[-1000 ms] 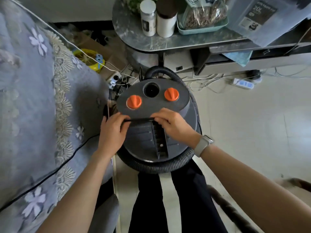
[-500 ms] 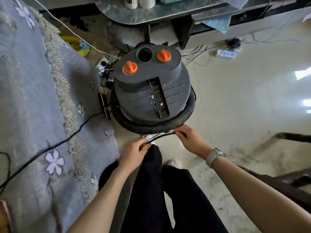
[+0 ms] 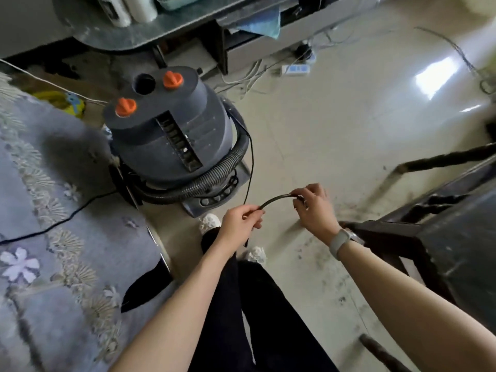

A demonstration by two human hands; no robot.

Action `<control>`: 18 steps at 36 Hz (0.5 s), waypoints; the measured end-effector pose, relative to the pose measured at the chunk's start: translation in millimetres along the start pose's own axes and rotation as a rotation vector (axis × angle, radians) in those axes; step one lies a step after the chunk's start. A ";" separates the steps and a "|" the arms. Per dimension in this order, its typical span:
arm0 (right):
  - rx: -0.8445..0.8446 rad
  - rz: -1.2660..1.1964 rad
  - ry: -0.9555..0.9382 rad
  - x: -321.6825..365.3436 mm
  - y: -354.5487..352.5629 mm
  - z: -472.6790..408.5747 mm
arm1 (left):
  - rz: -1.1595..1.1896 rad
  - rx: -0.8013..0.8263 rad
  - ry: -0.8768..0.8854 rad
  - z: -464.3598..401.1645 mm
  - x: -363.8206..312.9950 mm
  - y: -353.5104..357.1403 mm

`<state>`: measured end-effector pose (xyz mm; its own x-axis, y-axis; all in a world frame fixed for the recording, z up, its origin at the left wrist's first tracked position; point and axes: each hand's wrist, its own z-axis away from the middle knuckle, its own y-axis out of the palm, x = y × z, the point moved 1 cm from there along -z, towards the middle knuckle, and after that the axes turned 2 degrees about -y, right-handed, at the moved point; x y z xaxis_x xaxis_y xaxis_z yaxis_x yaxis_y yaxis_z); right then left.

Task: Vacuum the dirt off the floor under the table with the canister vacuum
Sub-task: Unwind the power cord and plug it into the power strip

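We hold a black cord arched between both hands: our left hand has its grip pinched on one end, our right hand has its grip curled round the other. The grey vacuum stands on the floor just ahead, its ribbed hose wrapped round its base. Dirt lies beside the dark table at our right.

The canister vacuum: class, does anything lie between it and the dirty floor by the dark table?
Nothing solid: bare floor separates the canister vacuum from the dirt. Both hands hold its black cord there.
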<state>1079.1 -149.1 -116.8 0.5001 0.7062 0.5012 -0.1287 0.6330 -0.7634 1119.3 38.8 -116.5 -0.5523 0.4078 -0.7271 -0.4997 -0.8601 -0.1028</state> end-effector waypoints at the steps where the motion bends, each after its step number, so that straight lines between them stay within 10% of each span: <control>1: -0.014 0.012 0.046 -4.4 -5.9 0.6 | -0.015 -0.001 0.007 -1.1 -4.2 4.1; 7: 0.130 -0.571 0.379 -5.7 -33.7 -14.0 | -0.071 0.012 0.069 -12.4 -39.4 25.0; 18: -0.247 -1.879 0.752 16.2 -105.6 -151.0 | -0.191 0.071 0.142 -103.6 -141.5 37.2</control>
<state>1230.1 -252.5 -89.6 0.0425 -0.9181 0.3942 0.9265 0.1838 0.3283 1247.9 -82.6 -87.7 -0.3469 0.5095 -0.7875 -0.6341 -0.7460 -0.2034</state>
